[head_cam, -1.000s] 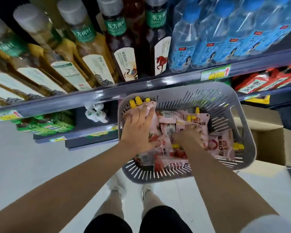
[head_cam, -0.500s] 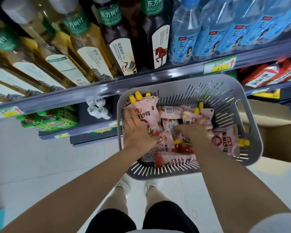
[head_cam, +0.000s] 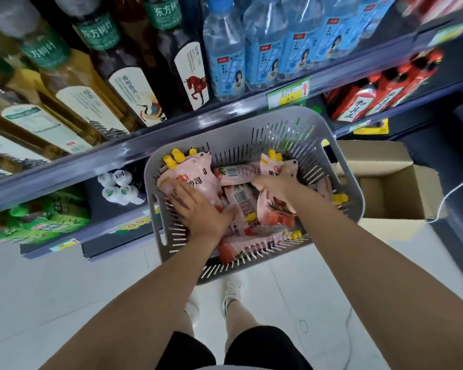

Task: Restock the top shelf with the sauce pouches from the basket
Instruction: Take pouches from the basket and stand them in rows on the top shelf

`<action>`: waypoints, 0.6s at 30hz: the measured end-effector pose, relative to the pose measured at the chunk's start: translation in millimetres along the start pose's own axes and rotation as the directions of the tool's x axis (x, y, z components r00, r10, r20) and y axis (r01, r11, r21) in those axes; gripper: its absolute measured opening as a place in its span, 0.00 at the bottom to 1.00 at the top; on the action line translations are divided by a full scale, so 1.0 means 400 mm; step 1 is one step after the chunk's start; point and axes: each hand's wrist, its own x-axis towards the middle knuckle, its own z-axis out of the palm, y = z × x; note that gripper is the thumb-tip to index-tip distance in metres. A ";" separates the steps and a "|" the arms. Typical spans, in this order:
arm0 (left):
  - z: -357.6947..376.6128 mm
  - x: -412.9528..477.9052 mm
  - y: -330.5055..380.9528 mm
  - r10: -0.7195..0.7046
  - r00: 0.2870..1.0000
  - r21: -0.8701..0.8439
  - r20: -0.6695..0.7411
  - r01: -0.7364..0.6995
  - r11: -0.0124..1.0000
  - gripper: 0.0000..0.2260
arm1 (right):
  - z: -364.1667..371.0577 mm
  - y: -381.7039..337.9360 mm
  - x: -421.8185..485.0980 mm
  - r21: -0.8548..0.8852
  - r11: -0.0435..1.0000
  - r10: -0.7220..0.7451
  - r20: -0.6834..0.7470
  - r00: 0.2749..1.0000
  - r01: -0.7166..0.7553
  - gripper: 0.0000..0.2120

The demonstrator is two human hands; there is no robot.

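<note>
Both hands are down in the grey basket [head_cam: 340, 166], and a good deal is hidden. The left hand [head_cam: 201, 209] lies flat, fingers spread, on a stack of pink sauce pouches [head_cam: 190, 177] at the basket's left side; whether anything is gripped underneath, I cannot tell, since the palm covers it. The right hand [head_cam: 274, 182] is curled round a pouch [head_cam: 274, 206] near the middle, fingers wrapped over its upper part so the print there is lost, and the pouch hangs down below the fist.

The pouches are pale pink with red fruit pictures, red lettering, white barcode panels and yellow screw caps [head_cam: 174, 157]. They lie jumbled, overlapping, some face up, some face down, caps pointing different ways. How many are there is hard to count; the forearms cover the near part of the heap.

The basket sits just below a shelf edge [head_cam: 118, 153], touching or nearly so, hard to say. Above that edge stand tea bottles [head_cam: 134, 84] and water bottles [head_cam: 225, 54], their tops cut off by the frame. A price tag [head_cam: 288, 93] is clipped to the rail, its writing small. Red packets [head_cam: 372, 100] show on the lower right shelf, and an open cardboard box [head_cam: 390, 188] sits beside the basket, partly hidden behind it.
</note>
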 end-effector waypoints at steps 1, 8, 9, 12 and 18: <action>0.009 -0.003 -0.009 0.041 0.999 0.019 -0.018 -0.041 0.999 0.65 | 0.006 0.011 0.000 0.075 0.997 0.015 0.005 1.000 -0.016 0.48; 0.023 -0.011 0.030 -0.317 0.938 -0.280 -0.141 0.270 0.922 0.57 | 0.062 0.037 0.000 0.258 0.960 0.129 -0.056 0.990 -0.110 0.54; 0.021 -0.010 0.058 -0.468 0.879 -0.356 -0.087 0.412 0.839 0.58 | 0.067 0.041 0.002 0.234 0.966 0.122 -0.062 0.991 -0.105 0.53; 0.026 0.016 0.094 -0.614 0.788 -0.428 -0.047 0.540 0.725 0.60 | 0.074 0.061 0.024 0.169 0.982 0.094 -0.025 0.995 -0.089 0.48; 0.063 0.047 0.051 -0.516 0.841 -0.333 -0.161 0.446 0.831 0.54 | 0.095 0.053 0.034 -0.067 0.996 0.066 0.079 0.995 -0.060 0.56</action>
